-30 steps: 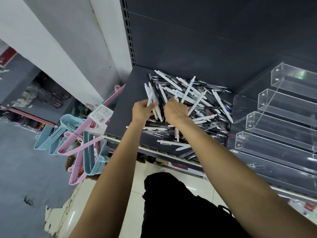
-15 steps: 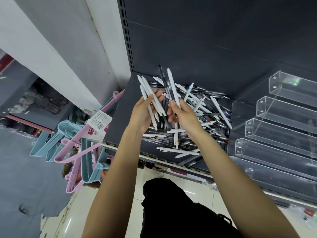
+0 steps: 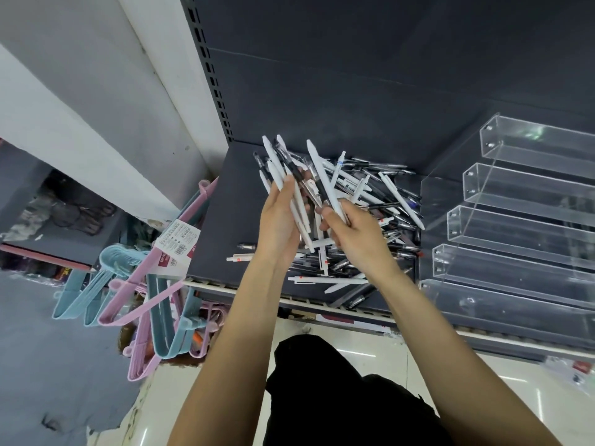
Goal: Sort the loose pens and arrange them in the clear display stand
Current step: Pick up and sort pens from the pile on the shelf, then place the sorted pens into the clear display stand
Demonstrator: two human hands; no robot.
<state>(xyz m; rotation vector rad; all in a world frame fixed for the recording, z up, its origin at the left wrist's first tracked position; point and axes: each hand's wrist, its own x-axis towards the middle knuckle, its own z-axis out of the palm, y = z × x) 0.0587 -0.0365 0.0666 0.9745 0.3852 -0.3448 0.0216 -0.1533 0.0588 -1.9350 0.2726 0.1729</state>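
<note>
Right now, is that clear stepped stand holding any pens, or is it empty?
Empty, as far as visible: the clear display stand shows bare see-through tiers. The pens lie in the pile beside it or in both hands.

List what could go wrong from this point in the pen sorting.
1. The left hand holds a fanned bundle of pens that also rests against the right hand; one could slip out onto the pile.
2. Pens near the shelf's front edge could get knocked to the floor.
3. The bundle mixes white and dark pens, so sorts may get mixed in the clear display stand.
</note>
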